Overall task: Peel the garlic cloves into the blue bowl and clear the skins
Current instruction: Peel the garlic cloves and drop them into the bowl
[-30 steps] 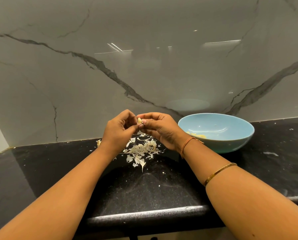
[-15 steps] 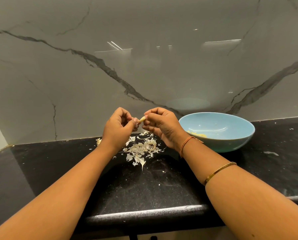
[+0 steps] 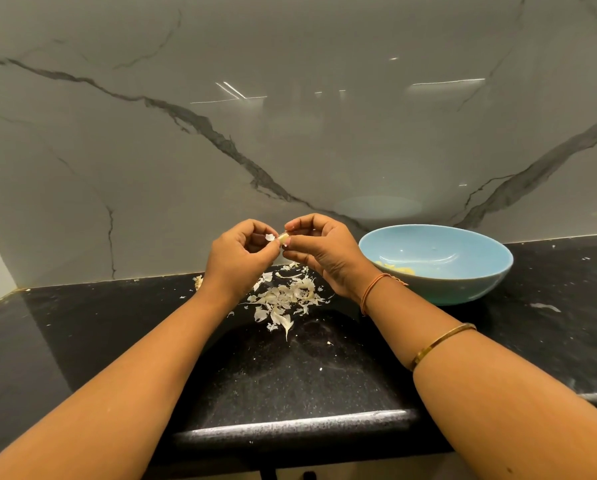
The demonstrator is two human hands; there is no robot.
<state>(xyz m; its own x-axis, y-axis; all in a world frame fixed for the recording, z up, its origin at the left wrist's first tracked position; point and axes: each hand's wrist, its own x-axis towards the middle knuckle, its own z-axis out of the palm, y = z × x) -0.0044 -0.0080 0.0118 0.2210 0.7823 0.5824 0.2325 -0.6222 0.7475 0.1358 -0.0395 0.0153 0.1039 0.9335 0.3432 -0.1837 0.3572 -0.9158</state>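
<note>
My right hand [image 3: 319, 252] pinches a small pale garlic clove [image 3: 283, 239] between thumb and fingertips, held above the counter. My left hand [image 3: 239, 259] pinches a white flake of skin [image 3: 270, 237] just left of the clove, fingers curled. Below both hands a pile of papery garlic skins [image 3: 285, 299] lies on the black counter [image 3: 290, 372]. The blue bowl [image 3: 463, 289] stands to the right of my right wrist, with peeled yellowish cloves [image 3: 399, 270] at its bottom left.
A small garlic scrap [image 3: 198, 281] lies by the wall, left of my left hand. A glossy marble backsplash [image 3: 290, 133] rises right behind the counter. The rounded front edge [image 3: 290, 431] runs below my forearms. White specks dot the counter at the right.
Both hands have risen slightly above the pile. My left hand has pulled a flake of skin off the clove, and a small gap shows between flake and clove.
</note>
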